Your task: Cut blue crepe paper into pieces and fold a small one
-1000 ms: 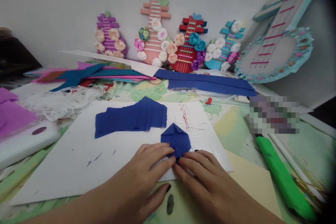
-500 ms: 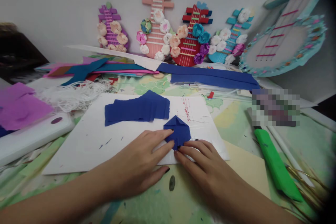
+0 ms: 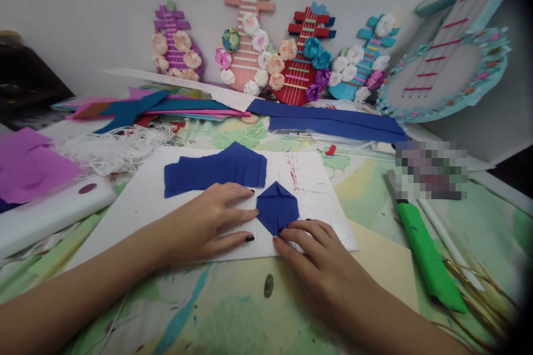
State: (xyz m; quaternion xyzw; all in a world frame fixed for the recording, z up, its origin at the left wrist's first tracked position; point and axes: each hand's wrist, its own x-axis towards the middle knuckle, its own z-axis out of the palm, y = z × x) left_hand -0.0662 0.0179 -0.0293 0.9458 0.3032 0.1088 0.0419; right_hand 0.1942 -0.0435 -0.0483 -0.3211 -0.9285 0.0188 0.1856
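A small piece of folded blue paper (image 3: 277,208), six-sided with creased flaps, lies on the white board (image 3: 137,230). My right hand (image 3: 318,249) grips its lower corner, the fingertips pressed together there. At its left edge rests my left hand (image 3: 212,222), fingers spread on the board, with a fingertip at the paper's left side. Just behind are several overlapping blue paper pieces (image 3: 216,168), also on the board.
Long blue strips (image 3: 333,120) and a tangle of white string (image 3: 119,150) lie farther back. Decorated paper instruments (image 3: 302,61) lean on the wall. To the right is a green-handled knife (image 3: 428,258); pink paper (image 3: 37,166) is at left.
My left hand has slid left off the folded blue paper and spread its fingers, uncovering more of the paper. My right hand stays at the lower corner. The view has shifted slightly.
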